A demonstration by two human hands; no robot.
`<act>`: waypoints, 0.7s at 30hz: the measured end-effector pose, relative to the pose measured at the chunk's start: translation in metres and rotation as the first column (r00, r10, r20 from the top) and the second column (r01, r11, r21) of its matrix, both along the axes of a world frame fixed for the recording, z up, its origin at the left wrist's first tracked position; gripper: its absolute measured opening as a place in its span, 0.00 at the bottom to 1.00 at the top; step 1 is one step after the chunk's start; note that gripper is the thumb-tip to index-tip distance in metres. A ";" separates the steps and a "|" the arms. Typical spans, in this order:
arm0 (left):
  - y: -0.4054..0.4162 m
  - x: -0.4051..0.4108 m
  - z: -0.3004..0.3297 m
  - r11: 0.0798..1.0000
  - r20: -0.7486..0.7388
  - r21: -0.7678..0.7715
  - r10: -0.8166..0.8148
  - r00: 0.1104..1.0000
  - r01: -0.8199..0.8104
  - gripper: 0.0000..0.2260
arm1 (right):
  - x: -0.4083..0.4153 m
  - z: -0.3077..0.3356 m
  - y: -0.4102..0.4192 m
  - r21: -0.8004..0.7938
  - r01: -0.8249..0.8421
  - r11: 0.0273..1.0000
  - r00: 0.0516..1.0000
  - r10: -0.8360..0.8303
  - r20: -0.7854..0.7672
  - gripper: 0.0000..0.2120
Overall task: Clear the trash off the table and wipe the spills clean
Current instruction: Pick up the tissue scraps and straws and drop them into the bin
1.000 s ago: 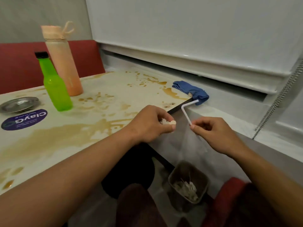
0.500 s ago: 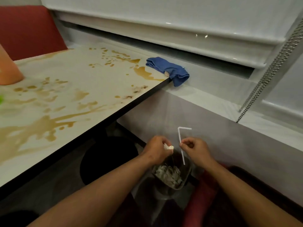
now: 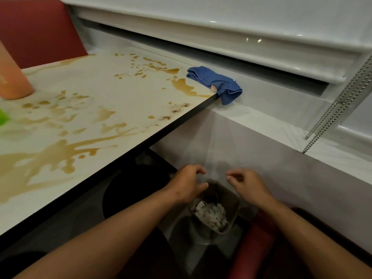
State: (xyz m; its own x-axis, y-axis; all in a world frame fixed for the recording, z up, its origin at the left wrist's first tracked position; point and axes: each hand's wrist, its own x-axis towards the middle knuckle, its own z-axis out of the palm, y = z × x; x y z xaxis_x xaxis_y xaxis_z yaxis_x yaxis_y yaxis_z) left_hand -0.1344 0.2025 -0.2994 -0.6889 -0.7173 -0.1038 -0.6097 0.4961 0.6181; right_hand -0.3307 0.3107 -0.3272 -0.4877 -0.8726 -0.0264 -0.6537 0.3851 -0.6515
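Below the table edge, a small grey trash bin [image 3: 234,214] stands on the floor with crumpled white paper [image 3: 209,213] and a straw inside. My left hand [image 3: 188,186] hovers over the bin's left side, fingers loosely curled and holding nothing. My right hand [image 3: 248,184] hovers over its right side, also empty, fingers relaxed. The cream table [image 3: 124,93] is covered with brown spills [image 3: 60,156]. A folded blue cloth [image 3: 216,83] lies at the table's far right corner, hanging partly over the edge.
An orange bottle [image 3: 12,81] and a sliver of a green bottle [image 3: 3,117] stand at the table's left. A red seat back [image 3: 38,29] is behind. A bead chain [image 3: 338,105] hangs at right by the white sill. A red seat edge [image 3: 253,244] is beside the bin.
Both hands dropped from table height down over the bin. The left hand let go of the crumpled paper and the right let go of the white straw; both now lie in the bin.
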 end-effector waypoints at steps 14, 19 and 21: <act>0.053 0.188 0.182 0.946 -0.075 -0.320 0.020 0.997 -0.043 0.14 | 0.146 0.199 -0.007 -0.320 -0.578 0.750 0.807 0.584 -0.088 0.09; 0.054 0.273 0.211 0.906 -0.042 -0.381 0.184 0.982 -0.186 0.13 | 0.208 0.238 -0.031 -0.333 -0.735 0.591 0.663 0.729 -0.170 0.10; 0.053 0.309 0.219 0.885 -0.012 -0.399 0.254 0.967 -0.238 0.13 | 0.236 0.247 -0.044 -0.327 -0.774 0.542 0.614 0.768 -0.182 0.10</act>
